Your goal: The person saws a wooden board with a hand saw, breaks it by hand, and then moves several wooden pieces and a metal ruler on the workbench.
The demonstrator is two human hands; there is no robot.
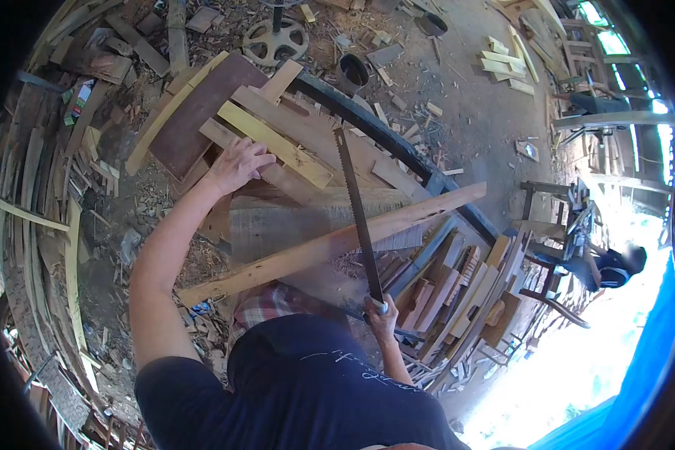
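My right hand (382, 316) is closed around the handle of a handsaw (361, 225). Its long toothed blade points away from me and passes over a long plank (315, 257) that lies slantwise across the work surface. My left hand (241, 166) lies over a short board (286, 182), with the fingers bent around it. Beside that board is a yellowish wood strip (274, 142), and a wider brown board (307, 133) lies beyond it. The underside of my left fingers is hidden.
A stack of cut wood pieces (450, 289) stands right of the bench. Old boards (34, 187) line the left side. A handwheel (275, 41) and a dark bucket (352, 72) are ahead. Another person (615, 266) is at the far right. Scraps litter the floor.
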